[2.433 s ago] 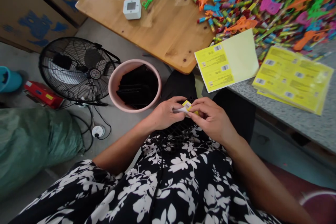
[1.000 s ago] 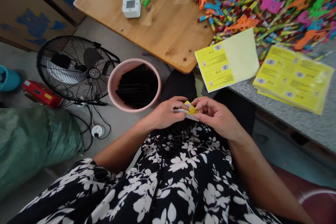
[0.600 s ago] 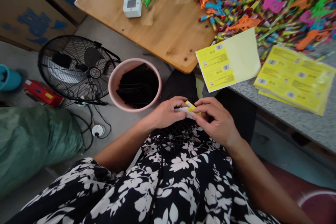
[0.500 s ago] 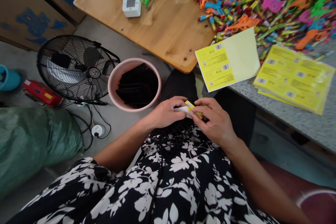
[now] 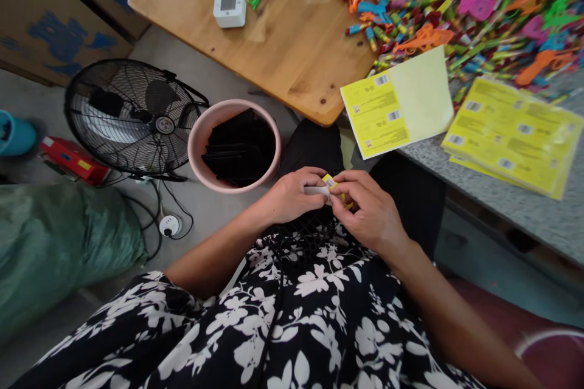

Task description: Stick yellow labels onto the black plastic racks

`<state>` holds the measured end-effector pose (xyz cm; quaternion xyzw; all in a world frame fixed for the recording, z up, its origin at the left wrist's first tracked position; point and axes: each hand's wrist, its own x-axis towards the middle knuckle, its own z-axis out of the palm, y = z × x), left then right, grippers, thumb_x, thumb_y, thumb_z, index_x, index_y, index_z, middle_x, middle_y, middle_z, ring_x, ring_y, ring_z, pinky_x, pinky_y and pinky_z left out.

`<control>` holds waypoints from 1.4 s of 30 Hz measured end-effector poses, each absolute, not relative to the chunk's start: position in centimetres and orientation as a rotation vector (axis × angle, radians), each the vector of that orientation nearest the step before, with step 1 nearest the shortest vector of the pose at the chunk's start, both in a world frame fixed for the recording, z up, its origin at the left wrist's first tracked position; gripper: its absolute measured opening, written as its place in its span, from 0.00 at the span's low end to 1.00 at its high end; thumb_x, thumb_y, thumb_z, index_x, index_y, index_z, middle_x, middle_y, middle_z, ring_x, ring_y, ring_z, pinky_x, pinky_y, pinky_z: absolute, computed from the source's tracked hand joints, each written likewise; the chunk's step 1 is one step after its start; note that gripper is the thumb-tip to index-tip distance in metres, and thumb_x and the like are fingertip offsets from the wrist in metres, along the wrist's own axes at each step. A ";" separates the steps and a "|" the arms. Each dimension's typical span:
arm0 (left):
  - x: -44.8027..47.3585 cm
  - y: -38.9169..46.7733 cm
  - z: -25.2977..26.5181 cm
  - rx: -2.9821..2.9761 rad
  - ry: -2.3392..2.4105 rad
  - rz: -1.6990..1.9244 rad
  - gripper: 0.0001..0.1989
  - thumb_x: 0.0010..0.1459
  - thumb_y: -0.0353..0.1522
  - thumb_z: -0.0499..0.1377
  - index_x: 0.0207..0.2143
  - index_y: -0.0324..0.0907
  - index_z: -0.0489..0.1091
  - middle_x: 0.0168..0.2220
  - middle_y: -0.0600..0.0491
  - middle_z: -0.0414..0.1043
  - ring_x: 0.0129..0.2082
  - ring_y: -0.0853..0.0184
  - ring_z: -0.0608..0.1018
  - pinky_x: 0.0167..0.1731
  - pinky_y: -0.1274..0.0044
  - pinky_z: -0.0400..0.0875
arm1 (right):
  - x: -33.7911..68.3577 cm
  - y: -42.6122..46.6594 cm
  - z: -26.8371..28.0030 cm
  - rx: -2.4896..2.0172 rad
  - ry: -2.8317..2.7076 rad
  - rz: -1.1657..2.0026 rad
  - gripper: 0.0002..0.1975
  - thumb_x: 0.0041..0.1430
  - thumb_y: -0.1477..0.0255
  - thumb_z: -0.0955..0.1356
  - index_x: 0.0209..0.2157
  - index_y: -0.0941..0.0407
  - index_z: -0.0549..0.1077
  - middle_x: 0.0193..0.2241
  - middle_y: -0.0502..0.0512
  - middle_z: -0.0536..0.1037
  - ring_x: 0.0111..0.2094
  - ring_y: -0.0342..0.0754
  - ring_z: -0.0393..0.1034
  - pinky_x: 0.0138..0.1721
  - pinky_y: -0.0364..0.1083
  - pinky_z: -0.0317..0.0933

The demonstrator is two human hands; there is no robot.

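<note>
A: What is different from a moment ago?

B: Little. The right hand (image 5: 371,216) has curled in closer over the yellow sticker (image 5: 329,183), so less yellow shows than a second back, when the sticker stood up between the fingertips. The head has barely shifted.

A: And what does that suggest?

B: My guess is the sticker is being pressed down onto the small white piece (image 5: 317,191) rather than only lined up with it. I cannot see how much of it is stuck.

A: How does the left hand (image 5: 292,196) stand?

B: Closed, with thumb and fingers pinching the white piece at its left end, over the lap.

A: The right?

B: Also closed, its fingertips on the sticker and touching the white piece. The two hands meet there, above a black mesh (image 5: 301,234) lying on the floral dress (image 5: 292,322).

A: What lies around them?

B: A pink tub (image 5: 197,146) of black parts just left of the hands, a fan (image 5: 128,118) beyond it. On the worktop (image 5: 511,209), sticker sheets (image 5: 511,134), one partly used (image 5: 399,103), and a heap of coloured toys (image 5: 456,0).
</note>
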<state>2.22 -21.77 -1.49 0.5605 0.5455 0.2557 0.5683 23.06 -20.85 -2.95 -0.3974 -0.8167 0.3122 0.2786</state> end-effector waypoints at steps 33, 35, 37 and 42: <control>2.1 -22.0 -2.0 1.471 1.222 0.612 0.07 0.56 0.27 0.62 0.34 0.43 0.80 0.50 0.48 0.79 0.61 0.61 0.74 0.59 0.72 0.67 | 22.0 -20.8 -2.3 -1.283 -1.717 1.356 0.05 0.57 0.74 0.68 0.26 0.55 0.73 0.37 0.53 0.78 0.32 0.44 0.71 0.31 0.42 0.66; 2.1 -21.9 -2.0 1.471 1.220 0.606 0.07 0.56 0.27 0.62 0.35 0.44 0.80 0.51 0.49 0.79 0.60 0.61 0.75 0.59 0.72 0.67 | 22.0 -20.8 -2.4 -1.288 -1.707 1.365 0.05 0.57 0.74 0.68 0.27 0.55 0.73 0.37 0.53 0.78 0.32 0.44 0.71 0.32 0.43 0.67; 2.1 -21.9 -1.9 1.464 1.229 0.598 0.07 0.56 0.28 0.62 0.35 0.44 0.80 0.51 0.49 0.79 0.60 0.61 0.75 0.59 0.72 0.67 | 22.1 -20.8 -2.4 -1.289 -1.693 1.380 0.05 0.58 0.73 0.68 0.27 0.55 0.73 0.37 0.53 0.79 0.33 0.44 0.72 0.34 0.43 0.68; 2.1 -21.8 -1.8 1.465 1.222 0.580 0.07 0.56 0.28 0.62 0.34 0.44 0.80 0.50 0.50 0.79 0.61 0.60 0.74 0.59 0.72 0.67 | 22.2 -20.9 -2.9 -1.291 -1.625 1.447 0.06 0.59 0.71 0.69 0.28 0.55 0.73 0.37 0.54 0.79 0.36 0.45 0.73 0.36 0.43 0.68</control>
